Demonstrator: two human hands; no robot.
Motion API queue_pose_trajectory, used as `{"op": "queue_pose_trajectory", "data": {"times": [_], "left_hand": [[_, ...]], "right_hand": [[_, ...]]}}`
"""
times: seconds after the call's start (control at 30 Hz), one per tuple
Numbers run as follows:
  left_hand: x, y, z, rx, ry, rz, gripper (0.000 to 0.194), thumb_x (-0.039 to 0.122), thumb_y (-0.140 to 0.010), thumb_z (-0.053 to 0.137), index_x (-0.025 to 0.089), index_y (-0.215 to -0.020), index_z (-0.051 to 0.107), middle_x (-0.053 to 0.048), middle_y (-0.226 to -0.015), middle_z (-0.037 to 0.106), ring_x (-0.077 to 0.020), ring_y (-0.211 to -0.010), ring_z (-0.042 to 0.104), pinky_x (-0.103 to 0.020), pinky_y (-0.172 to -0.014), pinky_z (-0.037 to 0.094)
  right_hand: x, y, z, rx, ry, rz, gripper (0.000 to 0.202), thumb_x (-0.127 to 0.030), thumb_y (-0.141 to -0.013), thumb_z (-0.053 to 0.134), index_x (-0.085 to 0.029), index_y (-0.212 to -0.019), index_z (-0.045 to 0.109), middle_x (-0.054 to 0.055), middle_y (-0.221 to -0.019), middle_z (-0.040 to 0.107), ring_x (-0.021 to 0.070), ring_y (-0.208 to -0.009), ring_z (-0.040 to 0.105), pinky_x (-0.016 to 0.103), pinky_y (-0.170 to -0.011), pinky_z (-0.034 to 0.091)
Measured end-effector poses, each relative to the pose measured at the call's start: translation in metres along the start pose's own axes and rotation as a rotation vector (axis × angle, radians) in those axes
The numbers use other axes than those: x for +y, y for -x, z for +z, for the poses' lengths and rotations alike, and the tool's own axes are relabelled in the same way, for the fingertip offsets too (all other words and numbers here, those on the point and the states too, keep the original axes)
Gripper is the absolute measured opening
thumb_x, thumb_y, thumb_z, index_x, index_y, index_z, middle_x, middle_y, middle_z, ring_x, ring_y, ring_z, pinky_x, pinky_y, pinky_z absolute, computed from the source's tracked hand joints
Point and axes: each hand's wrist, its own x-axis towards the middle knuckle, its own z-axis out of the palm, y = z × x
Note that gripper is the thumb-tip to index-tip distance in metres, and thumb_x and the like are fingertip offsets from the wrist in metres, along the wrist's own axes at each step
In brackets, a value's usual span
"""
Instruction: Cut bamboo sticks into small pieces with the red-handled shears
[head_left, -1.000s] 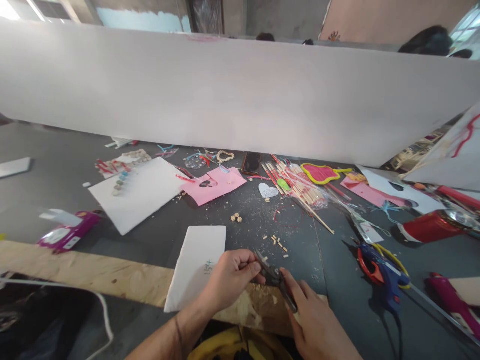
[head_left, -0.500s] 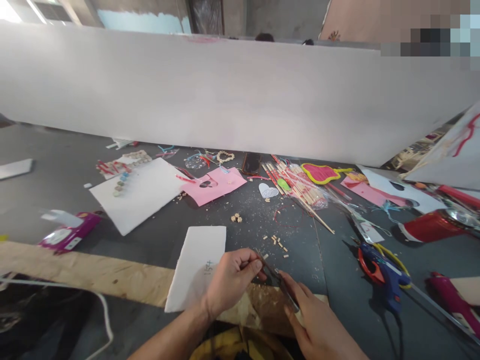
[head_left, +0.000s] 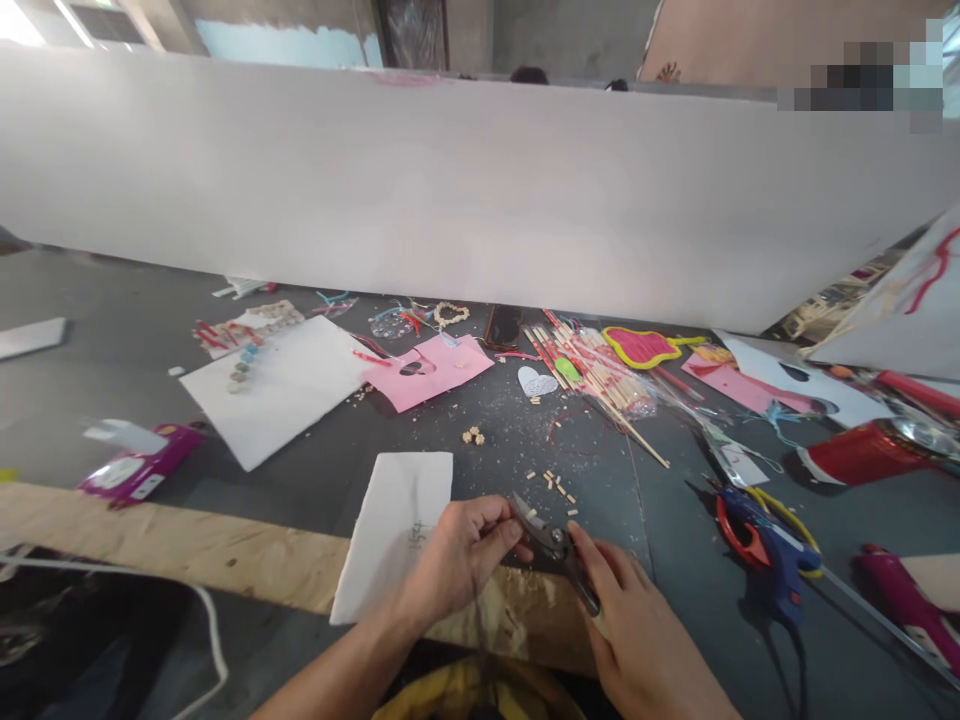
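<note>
- Cutter: the hub of this clock, 12 pointing away from the person; it sits low and right of centre, its blades toward 10, its handles toward 5.
- Right hand: at 4, fingers closed around the cutter's handles.
- Left hand: at 9, thumb and forefinger pressed together beside the blade end; I cannot tell what, if anything, is between them.
- Wooden strip: at 6, below the cutter.
- Short pale pieces: at 12, scattered near the cutter on the dark table.
- Bead cluster: toward 11.
- White block: at 9, with handwritten marks, partly behind the left hand.
- Heart-shaped paper: at 12, farther off, with the stick bundle to its right.
- Phone: between 11 and 12, near the white panel.
- Pink sheet: at 11; a larger white sheet lies at 10.
- Blue glue gun: at 3, against the red and yellow scissor handles.
- Red can: between 2 and 3, on its side.
- Purple tool: near 9, well apart.
</note>
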Motion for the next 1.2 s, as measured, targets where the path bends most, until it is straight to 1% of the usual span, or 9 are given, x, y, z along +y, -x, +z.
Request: {"op": "queue_pose_trajectory", "data": {"times": [0.13, 0.23, 0.33, 0.53, 0.67, 0.77, 0.83, 1.0, 1.2], "left_hand": [[0.000, -0.001, -0.004, -0.139, 0.318, -0.173, 0.032, 0.043, -0.078, 0.055, 0.013, -0.067, 0.058, -0.001, -0.055, 0.061, -0.0028, -0.035, 0.026, -0.018, -0.037, 0.018], [0.001, -0.003, -0.008, -0.258, 0.538, -0.255, 0.034, 0.045, -0.072, 0.062, 0.013, -0.068, 0.055, -0.002, -0.052, 0.062, -0.0009, -0.030, 0.019, -0.019, -0.033, 0.010], [0.002, -0.003, -0.010, -0.291, 0.590, -0.281, 0.035, 0.046, -0.070, 0.065, 0.013, -0.066, 0.054, -0.003, -0.051, 0.062, -0.0001, -0.029, 0.018, -0.019, -0.033, 0.007], [-0.004, -0.005, -0.003, -0.201, 0.452, -0.261, 0.033, 0.045, -0.076, 0.057, 0.013, -0.069, 0.054, -0.002, -0.054, 0.062, -0.0015, -0.032, 0.021, -0.018, -0.034, 0.012], [-0.006, -0.005, 0.003, -0.050, 0.176, -0.147, 0.025, 0.036, -0.080, 0.051, 0.013, -0.073, 0.058, -0.002, -0.065, 0.063, -0.0045, -0.040, 0.035, -0.018, -0.041, 0.027], [-0.004, -0.003, 0.005, 0.050, -0.041, -0.057, 0.018, 0.028, -0.081, 0.047, 0.015, -0.073, 0.059, 0.002, -0.058, 0.056, -0.0080, -0.047, 0.044, -0.019, -0.047, 0.032], [-0.003, -0.001, 0.005, 0.101, -0.140, 0.010, 0.022, 0.025, -0.082, 0.045, 0.016, -0.067, 0.059, 0.002, -0.055, 0.054, -0.0100, -0.053, 0.049, -0.019, -0.050, 0.034], [0.002, 0.001, 0.006, 0.053, -0.031, 0.003, 0.024, 0.025, -0.084, 0.043, 0.015, -0.068, 0.060, -0.003, -0.068, 0.066, -0.0142, -0.066, 0.060, -0.020, -0.061, 0.041], [0.005, 0.001, 0.003, 0.017, -0.042, -0.035, 0.023, 0.024, -0.082, 0.045, 0.013, -0.066, 0.060, -0.004, -0.065, 0.067, -0.0102, -0.053, 0.050, -0.019, -0.051, 0.033]], "right_hand": [[-0.001, 0.000, 0.001, -0.048, 0.004, -0.018, 0.075, -0.009, -0.070, 0.040, -0.019, -0.142, 0.022, 0.012, -0.124, 0.051, 0.0253, -0.108, 0.049, 0.043, -0.087, 0.045], [-0.003, 0.000, 0.001, -0.075, 0.009, -0.026, 0.077, -0.009, -0.068, 0.040, -0.017, -0.142, 0.021, 0.013, -0.118, 0.055, 0.0259, -0.104, 0.051, 0.044, -0.086, 0.044], [-0.004, 0.001, 0.002, -0.061, 0.025, -0.032, 0.078, -0.009, -0.068, 0.040, -0.017, -0.143, 0.019, 0.012, -0.110, 0.058, 0.0256, -0.099, 0.053, 0.041, -0.083, 0.046], [0.001, 0.000, 0.006, -0.112, 0.035, 0.016, 0.072, -0.011, -0.072, 0.040, -0.016, -0.141, 0.024, 0.013, -0.106, 0.059, 0.0261, -0.094, 0.056, 0.041, -0.079, 0.047], [0.001, -0.003, 0.005, -0.099, -0.010, 0.041, 0.066, -0.013, -0.076, 0.038, -0.016, -0.141, 0.023, 0.013, -0.111, 0.058, 0.0247, -0.098, 0.055, 0.041, -0.083, 0.046], [-0.001, -0.003, 0.003, -0.075, -0.023, 0.055, 0.066, -0.013, -0.078, 0.037, -0.017, -0.142, 0.021, 0.011, -0.112, 0.057, 0.0242, -0.099, 0.054, 0.041, -0.084, 0.045], [-0.002, -0.002, 0.002, -0.071, -0.022, 0.050, 0.067, -0.013, -0.078, 0.038, -0.018, -0.142, 0.020, 0.011, -0.115, 0.056, 0.0247, -0.102, 0.053, 0.042, -0.085, 0.045], [-0.003, 0.001, 0.002, -0.088, -0.005, 0.019, 0.069, -0.012, -0.076, 0.038, -0.018, -0.142, 0.018, 0.012, -0.121, 0.053, 0.0266, -0.106, 0.049, 0.045, -0.085, 0.044], [-0.004, 0.003, 0.004, -0.103, 0.017, 0.016, 0.069, -0.013, -0.076, 0.038, -0.016, -0.142, 0.018, 0.014, -0.117, 0.054, 0.0273, -0.102, 0.051, 0.046, -0.083, 0.044]]}}
